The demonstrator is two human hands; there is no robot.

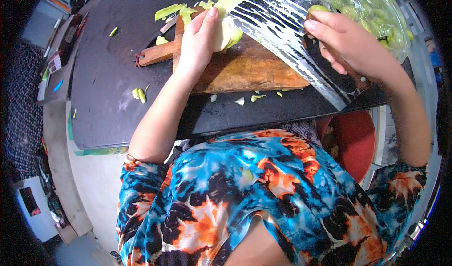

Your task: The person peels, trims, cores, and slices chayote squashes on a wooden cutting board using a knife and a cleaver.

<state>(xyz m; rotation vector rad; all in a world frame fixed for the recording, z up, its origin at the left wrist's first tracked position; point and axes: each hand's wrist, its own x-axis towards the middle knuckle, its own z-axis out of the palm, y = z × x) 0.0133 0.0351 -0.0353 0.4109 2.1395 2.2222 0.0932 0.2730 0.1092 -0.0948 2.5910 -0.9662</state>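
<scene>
Left grip [200, 40] wrapped round a pale green piece of produce [226, 36], thumb uppermost, above the left part of the wooden board [254, 73]; presumably held in the hand rather than laid flat so it can be turned to suit the blade. Right grip [346, 38] curled about the handle end of a broad knife [287, 35], close in to the blade, which likely gives better control over so wide and heavy-looking a tool. Blade face tipped toward the wearer, streaked white, perhaps wet residue; its far end reaches the produce, though whether metal touches flesh cannot be told. A small green bit [319, 8] shows at the right thumb; pinched there or merely behind it, unclear. Board sits near the wearer's edge of the dark surface [108, 78], its handle [160, 54] pointing left, which seems to leave the broad part directly under the work to take whatever drops. Green slices [169, 12] lie loose beyond the board, a few scraps [140, 95] on the near side. Clear plastic bag [400, 33] of green pieces at far right, within easy reach of the knife side. Red container [358, 143] below the edge, perhaps for waste; contents too dim to name.
</scene>
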